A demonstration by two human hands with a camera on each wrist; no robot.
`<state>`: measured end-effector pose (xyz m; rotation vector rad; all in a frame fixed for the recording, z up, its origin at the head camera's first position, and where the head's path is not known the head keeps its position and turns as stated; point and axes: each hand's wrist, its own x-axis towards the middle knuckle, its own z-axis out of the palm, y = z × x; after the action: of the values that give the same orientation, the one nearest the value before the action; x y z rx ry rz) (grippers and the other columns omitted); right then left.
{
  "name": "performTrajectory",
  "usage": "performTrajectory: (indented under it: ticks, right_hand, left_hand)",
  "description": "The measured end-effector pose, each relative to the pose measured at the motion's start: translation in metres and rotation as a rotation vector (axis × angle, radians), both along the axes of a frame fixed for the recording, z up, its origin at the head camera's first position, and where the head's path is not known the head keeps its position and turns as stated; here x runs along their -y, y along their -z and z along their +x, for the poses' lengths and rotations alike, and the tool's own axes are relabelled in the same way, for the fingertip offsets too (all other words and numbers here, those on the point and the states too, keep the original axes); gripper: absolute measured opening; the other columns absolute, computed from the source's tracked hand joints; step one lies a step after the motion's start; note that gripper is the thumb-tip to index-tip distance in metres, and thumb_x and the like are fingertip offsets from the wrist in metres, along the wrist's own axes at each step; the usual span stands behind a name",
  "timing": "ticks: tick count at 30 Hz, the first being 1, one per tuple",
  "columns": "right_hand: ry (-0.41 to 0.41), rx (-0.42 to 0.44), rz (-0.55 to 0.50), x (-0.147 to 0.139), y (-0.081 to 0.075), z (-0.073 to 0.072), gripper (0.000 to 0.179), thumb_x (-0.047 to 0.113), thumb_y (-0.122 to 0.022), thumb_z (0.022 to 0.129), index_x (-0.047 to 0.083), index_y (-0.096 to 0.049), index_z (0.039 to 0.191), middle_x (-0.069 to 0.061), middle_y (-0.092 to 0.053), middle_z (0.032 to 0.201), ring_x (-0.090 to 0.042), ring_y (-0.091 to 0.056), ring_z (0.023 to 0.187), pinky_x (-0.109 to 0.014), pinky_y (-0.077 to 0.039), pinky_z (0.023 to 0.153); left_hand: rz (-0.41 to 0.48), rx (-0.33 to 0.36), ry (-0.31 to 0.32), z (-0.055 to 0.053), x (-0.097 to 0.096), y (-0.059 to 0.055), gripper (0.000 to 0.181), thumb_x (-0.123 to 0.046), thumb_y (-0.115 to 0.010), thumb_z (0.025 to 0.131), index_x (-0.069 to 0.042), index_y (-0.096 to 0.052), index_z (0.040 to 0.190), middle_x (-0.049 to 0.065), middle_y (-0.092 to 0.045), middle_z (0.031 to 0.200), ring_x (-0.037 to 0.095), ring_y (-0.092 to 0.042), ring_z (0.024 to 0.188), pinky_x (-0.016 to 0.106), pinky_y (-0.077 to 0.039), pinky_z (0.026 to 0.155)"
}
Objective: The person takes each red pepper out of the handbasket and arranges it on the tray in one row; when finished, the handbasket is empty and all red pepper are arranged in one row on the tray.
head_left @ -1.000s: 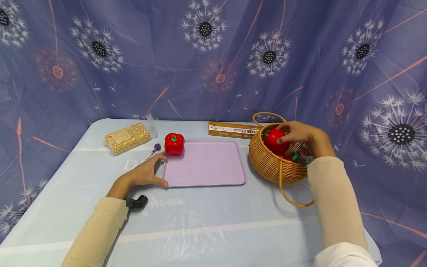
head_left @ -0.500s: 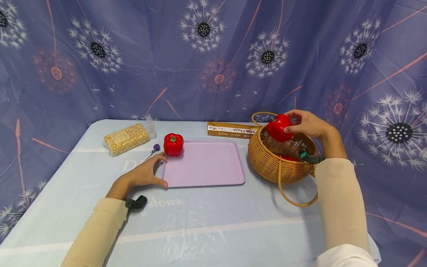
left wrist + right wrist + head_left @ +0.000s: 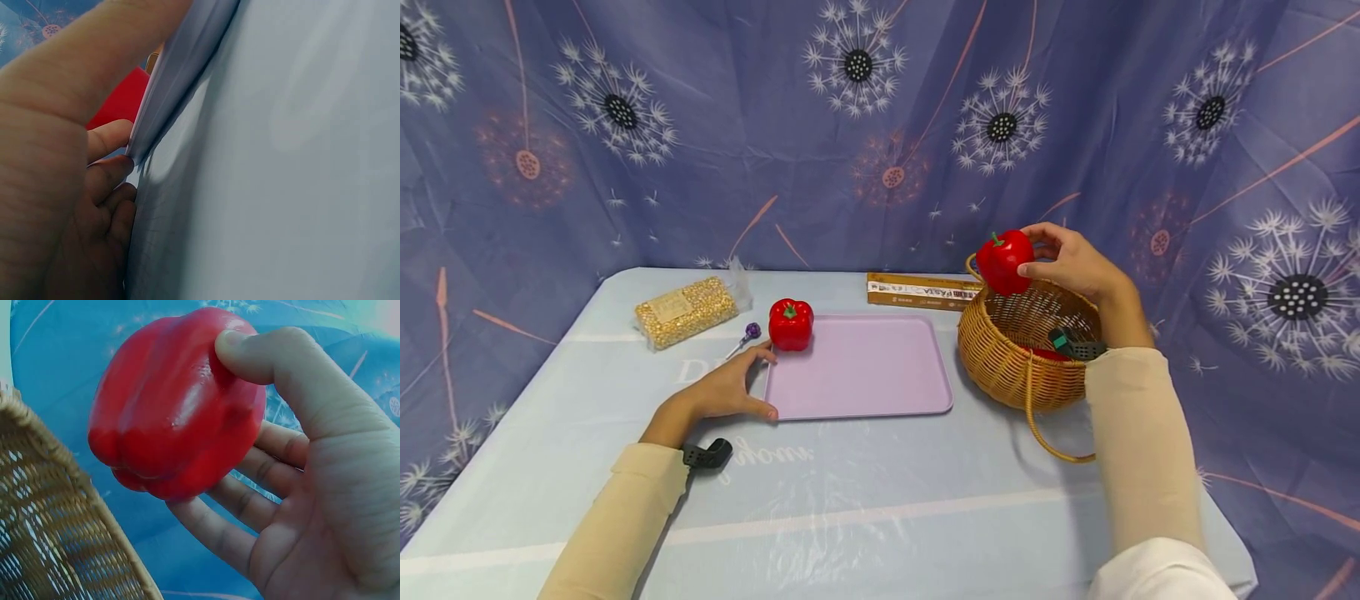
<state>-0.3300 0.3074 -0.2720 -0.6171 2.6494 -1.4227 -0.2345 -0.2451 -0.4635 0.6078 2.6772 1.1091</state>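
Right hand (image 3: 1071, 260) grips a red pepper (image 3: 1004, 262) right of centre in the head view, thumb on one side, fingers on the other, above the wicker basket (image 3: 1000, 358). Left hand (image 3: 718, 393), thumb and fingers apart, touches the left edge of the tray (image 3: 857, 375), near a second pepper (image 3: 791, 325). Something red (image 3: 1041, 353) inside the basket is mostly hidden, so I can't tell what; the left wrist view cuts off the thumb tip.
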Motion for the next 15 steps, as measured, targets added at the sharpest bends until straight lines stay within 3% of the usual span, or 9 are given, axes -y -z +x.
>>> performTrajectory:
  ticks: [5,10,15]
  right_hand:
    - [-0.018,-0.041,-0.046,0.011,0.0,-0.002,0.058,0.004,-0.075,0.091,0.002,-0.047,0.143,-0.008,-0.059,0.127,-0.021,-0.059,0.108,-0.025,-0.058,0.081]
    - [-0.052,-0.064,-0.119,0.017,0.003,-0.004,0.064,0.001,-0.073,0.092,0.004,-0.045,0.149,-0.008,-0.056,0.133,-0.023,-0.058,0.112,-0.025,-0.058,0.083]
    - [-0.056,-0.099,-0.188,0.022,0.005,-0.006,0.058,-0.002,-0.072,0.091,0.003,-0.051,0.145,-0.006,-0.058,0.13,-0.023,-0.06,0.111,-0.026,-0.059,0.08]
  left_hand:
    - [0.0,0.0,0.0,-0.001,0.0,0.0,0.098,-0.046,-0.095,0.065,-0.007,-0.043,0.138,0.02,-0.018,0.165,0.042,-0.013,0.151,0.062,-0.014,0.118]
    - [0.003,0.002,0.0,-0.001,0.0,0.0,0.098,-0.046,-0.095,0.065,-0.008,-0.043,0.138,0.019,-0.018,0.166,0.041,-0.013,0.151,0.061,-0.014,0.119]
    - [0.001,0.004,-0.001,-0.001,0.0,0.0,0.097,-0.046,-0.095,0.065,-0.008,-0.044,0.138,0.02,-0.018,0.166,0.041,-0.013,0.151,0.062,-0.014,0.118]
